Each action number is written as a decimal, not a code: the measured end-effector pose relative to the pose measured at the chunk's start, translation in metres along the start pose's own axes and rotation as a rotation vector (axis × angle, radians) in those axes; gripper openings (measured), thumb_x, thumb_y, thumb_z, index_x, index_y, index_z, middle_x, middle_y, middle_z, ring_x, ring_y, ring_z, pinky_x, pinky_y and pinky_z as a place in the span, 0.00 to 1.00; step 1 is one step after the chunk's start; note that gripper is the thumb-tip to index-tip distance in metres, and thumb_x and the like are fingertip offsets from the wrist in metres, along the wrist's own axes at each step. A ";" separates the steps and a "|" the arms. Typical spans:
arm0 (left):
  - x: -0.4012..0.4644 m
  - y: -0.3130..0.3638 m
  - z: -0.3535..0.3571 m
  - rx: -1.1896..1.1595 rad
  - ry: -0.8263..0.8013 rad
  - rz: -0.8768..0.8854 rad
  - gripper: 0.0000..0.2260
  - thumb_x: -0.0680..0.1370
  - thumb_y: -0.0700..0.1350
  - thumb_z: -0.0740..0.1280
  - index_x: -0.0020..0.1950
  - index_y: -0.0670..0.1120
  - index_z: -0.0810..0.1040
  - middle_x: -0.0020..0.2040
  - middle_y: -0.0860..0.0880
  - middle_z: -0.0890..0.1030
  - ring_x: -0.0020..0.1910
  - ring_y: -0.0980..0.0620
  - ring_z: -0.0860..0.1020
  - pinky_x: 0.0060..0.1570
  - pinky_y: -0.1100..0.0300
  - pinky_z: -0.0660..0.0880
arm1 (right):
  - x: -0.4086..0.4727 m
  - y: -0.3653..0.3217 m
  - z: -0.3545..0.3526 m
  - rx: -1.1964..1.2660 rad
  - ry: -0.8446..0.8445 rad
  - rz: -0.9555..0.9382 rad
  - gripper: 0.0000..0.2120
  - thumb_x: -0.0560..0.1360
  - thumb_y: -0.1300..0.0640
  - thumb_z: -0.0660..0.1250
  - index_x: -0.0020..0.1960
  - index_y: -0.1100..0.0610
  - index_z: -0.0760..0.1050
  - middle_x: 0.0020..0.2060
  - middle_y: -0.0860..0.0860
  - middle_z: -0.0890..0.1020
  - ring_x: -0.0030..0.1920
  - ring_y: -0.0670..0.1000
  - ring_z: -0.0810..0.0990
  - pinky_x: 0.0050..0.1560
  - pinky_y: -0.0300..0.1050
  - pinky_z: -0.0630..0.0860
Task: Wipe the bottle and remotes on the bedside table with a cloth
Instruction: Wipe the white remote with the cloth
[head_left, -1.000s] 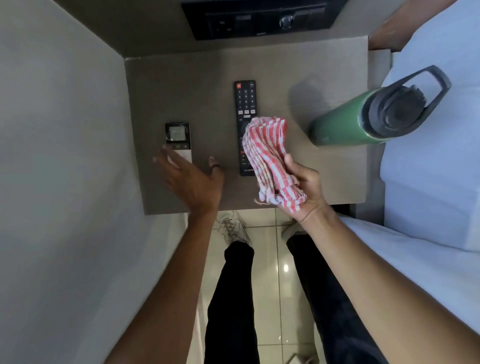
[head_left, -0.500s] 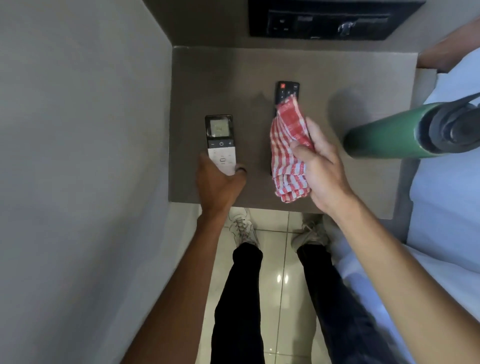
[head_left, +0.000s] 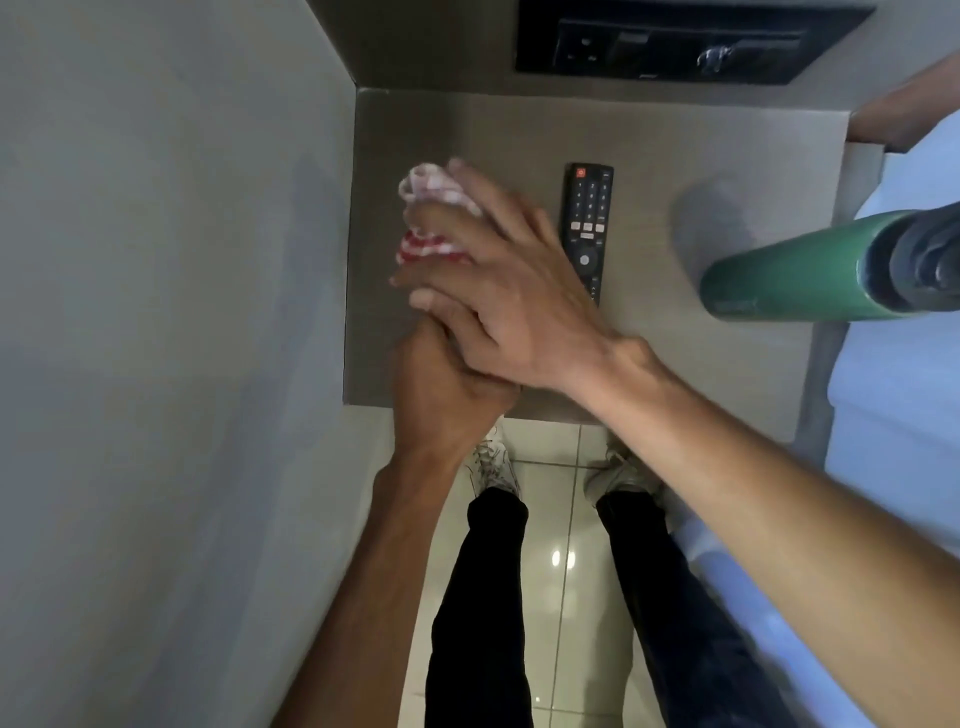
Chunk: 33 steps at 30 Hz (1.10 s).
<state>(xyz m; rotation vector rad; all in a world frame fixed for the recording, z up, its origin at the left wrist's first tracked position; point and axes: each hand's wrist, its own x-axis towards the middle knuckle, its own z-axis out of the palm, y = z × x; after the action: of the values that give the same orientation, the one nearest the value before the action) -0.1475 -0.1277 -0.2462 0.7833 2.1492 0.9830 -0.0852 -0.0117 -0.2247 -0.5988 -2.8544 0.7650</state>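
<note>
Head-camera view looking down on a grey-brown bedside table (head_left: 649, 145) set in a corner, with a grey wall (head_left: 156, 312) on the left and a black socket panel (head_left: 691, 41) on the wall behind. The right hand (head_left: 514, 291) reaches across to the left half of the tabletop, palm down, fingers spread flat over a red-and-white checked cloth (head_left: 436, 218), which is bunched and blurred beneath the fingertips; the hand presses the cloth down and does not close into a fist around it. The left hand (head_left: 447, 384) lies at the near left edge of the table, partly under the right hand, its fingers curled closed around something beneath the cloth; what it holds is hidden by the right hand and the cloth and cannot be identified here. A black remote (head_left: 586, 228) lies flat near the middle of the table, lengthwise, red power button at the far end, its near end just beside the back of the right hand; contact cannot be judged. A green bottle (head_left: 789, 275) with a dark lid (head_left: 924, 260) stands at the right side of the table, well apart from both hands, its top leaning out of the picture through lens distortion. A white bed surface (head_left: 904, 389) borders the table on the right. Below the table edge appear black trousers (head_left: 478, 597), pale shoes (head_left: 493, 462) and a glossy tiled floor (head_left: 561, 519).
</note>
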 end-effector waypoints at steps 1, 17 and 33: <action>0.001 0.003 -0.003 0.018 -0.020 -0.050 0.21 0.64 0.44 0.79 0.54 0.48 0.77 0.42 0.62 0.82 0.38 0.68 0.81 0.34 0.72 0.75 | 0.008 0.004 0.002 -0.026 0.018 0.039 0.18 0.84 0.44 0.58 0.60 0.47 0.85 0.73 0.50 0.78 0.80 0.60 0.65 0.73 0.61 0.67; 0.016 0.005 -0.014 -0.087 -0.100 -0.254 0.27 0.55 0.50 0.72 0.55 0.52 0.79 0.46 0.46 0.88 0.42 0.42 0.87 0.36 0.42 0.87 | 0.000 0.039 0.011 0.479 0.104 0.120 0.21 0.85 0.58 0.63 0.76 0.63 0.71 0.77 0.59 0.73 0.81 0.59 0.65 0.83 0.57 0.63; 0.018 -0.024 -0.017 0.016 -0.162 -0.214 0.22 0.63 0.40 0.80 0.54 0.52 0.79 0.45 0.53 0.85 0.41 0.51 0.86 0.32 0.54 0.85 | -0.015 0.037 0.034 0.399 0.035 0.174 0.30 0.77 0.78 0.64 0.75 0.58 0.74 0.79 0.59 0.71 0.83 0.60 0.62 0.84 0.60 0.58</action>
<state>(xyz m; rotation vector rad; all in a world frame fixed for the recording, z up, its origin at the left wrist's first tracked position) -0.1770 -0.1351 -0.2622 0.6033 2.0526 0.7667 -0.0665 -0.0037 -0.2733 -0.7913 -2.5315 1.2924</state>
